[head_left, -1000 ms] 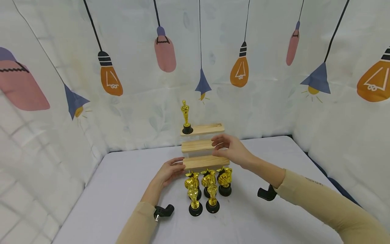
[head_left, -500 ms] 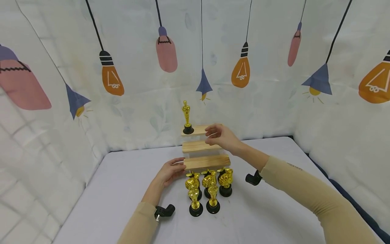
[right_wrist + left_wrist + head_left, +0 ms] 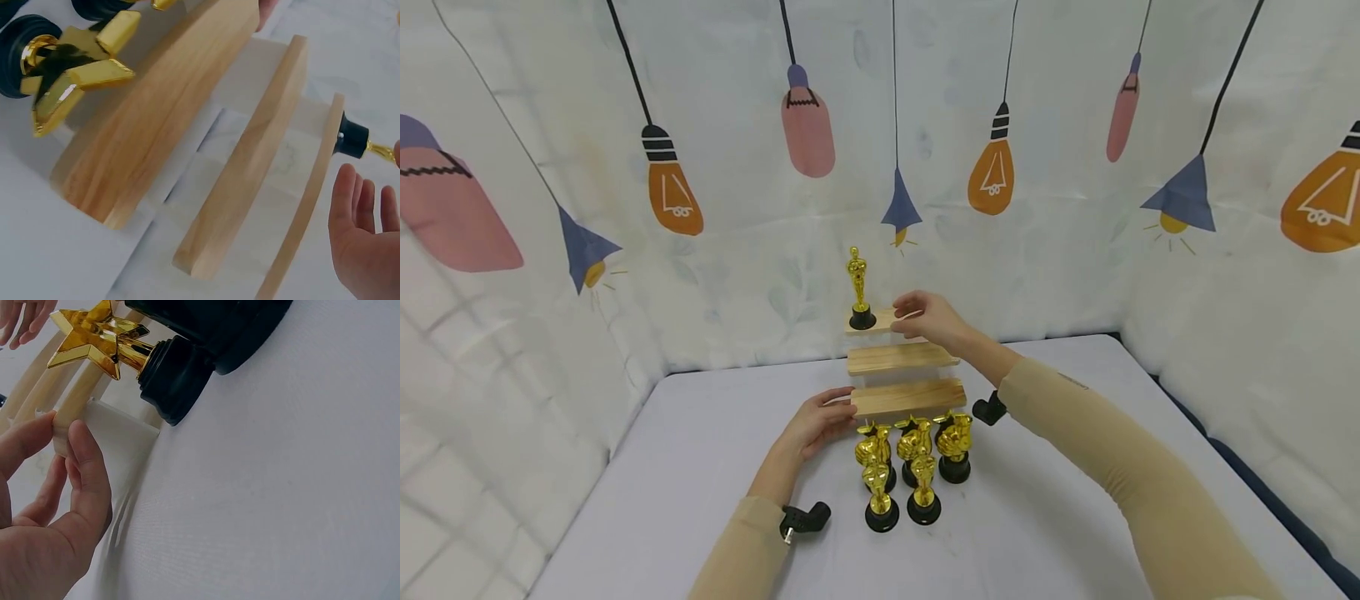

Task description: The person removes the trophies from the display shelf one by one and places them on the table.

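Observation:
A three-tier wooden display stand is at the middle of the head view. My left hand pinches the left end of its bottom board, thumb and fingers on either side of the board end in the left wrist view. On the left of the top board stands a gold figure trophy with a black base. My right hand hovers at the top board, just right of that trophy, fingers loosely bent and holding nothing. The middle board bears nothing.
Several gold trophies on black bases stand in front of the stand, including two figure trophies nearest me and a star trophy close to my left hand. A white cloth covers the table. Behind hangs a lamp-printed curtain.
My right hand has moved left and farther back, from beside the middle board to the top board near the standing trophy. The left hand keeps its place on the bottom board.

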`<state>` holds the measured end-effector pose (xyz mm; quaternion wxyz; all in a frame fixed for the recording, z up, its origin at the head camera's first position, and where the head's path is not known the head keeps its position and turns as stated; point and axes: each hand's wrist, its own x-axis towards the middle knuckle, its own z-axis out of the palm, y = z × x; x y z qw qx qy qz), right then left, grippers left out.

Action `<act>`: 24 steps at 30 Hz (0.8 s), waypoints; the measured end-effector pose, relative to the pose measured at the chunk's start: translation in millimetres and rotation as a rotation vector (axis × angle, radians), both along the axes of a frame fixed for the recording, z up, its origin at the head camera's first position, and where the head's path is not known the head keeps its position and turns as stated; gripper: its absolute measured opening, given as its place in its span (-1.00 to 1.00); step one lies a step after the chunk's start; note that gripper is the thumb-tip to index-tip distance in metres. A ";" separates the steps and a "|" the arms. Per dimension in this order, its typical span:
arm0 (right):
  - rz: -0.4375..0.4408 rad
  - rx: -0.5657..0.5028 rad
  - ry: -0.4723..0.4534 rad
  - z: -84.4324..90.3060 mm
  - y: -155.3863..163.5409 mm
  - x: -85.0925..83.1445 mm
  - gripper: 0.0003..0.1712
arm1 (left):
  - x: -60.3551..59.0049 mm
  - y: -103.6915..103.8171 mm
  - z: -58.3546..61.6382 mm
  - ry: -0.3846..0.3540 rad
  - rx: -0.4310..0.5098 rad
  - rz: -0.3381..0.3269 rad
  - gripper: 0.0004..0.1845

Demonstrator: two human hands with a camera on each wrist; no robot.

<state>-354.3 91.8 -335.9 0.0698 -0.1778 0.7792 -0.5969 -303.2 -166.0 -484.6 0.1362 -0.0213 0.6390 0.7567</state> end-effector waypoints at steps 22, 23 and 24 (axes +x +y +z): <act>-0.033 0.059 -0.089 2.6 -44.1 -25.1 -0.38 | -0.6 0.4 -1.7 -0.020 0.015 0.002 -0.39; -0.045 0.053 -0.088 2.4 -46.2 -25.5 -0.40 | -0.7 0.6 -1.9 -0.019 0.015 0.001 -0.39; -0.061 0.049 -0.083 2.3 -48.7 -25.9 -0.42 | -0.9 0.7 -2.0 -0.018 0.016 -0.001 -0.39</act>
